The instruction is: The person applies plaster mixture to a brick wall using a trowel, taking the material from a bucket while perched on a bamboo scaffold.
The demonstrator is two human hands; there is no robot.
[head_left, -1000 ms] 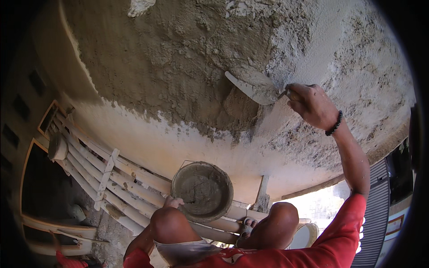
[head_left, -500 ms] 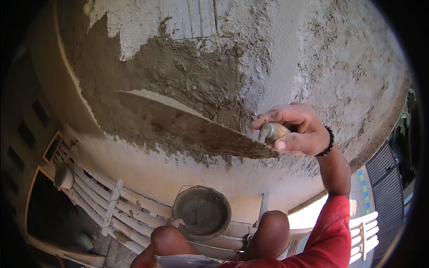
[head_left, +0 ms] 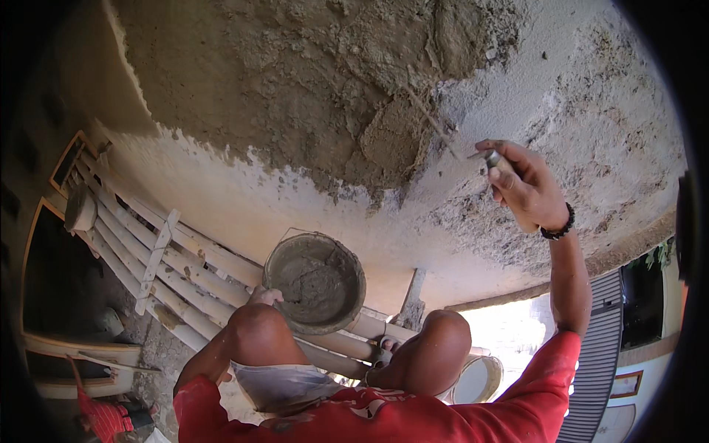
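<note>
My right hand [head_left: 526,184] is closed around the handle of a trowel [head_left: 436,118], whose blade shows nearly edge-on against the wall, beside a rough lump of wet grey mortar [head_left: 388,148]. Dark wet render covers the upper wall [head_left: 281,96], with pale, pitted surface to the right. Lower down, my left hand [head_left: 266,297] grips the rim of a bucket [head_left: 346,251] holding grey mortar, just behind my left knee. The fingertips show on the rim; the rest is partly hidden.
I am on a bamboo pole platform [head_left: 214,258], with another container [head_left: 80,210] at its far left and a pale bucket [head_left: 476,380] below right. A person in a red striped shirt [head_left: 103,410] is at lower left. A ribbed metal gate [head_left: 594,354] stands at right.
The trowel, broad and raised toward me half a second ago, is now turned edge-on at the wall, and my right hand has moved up with it. The person at lower left shows more.
</note>
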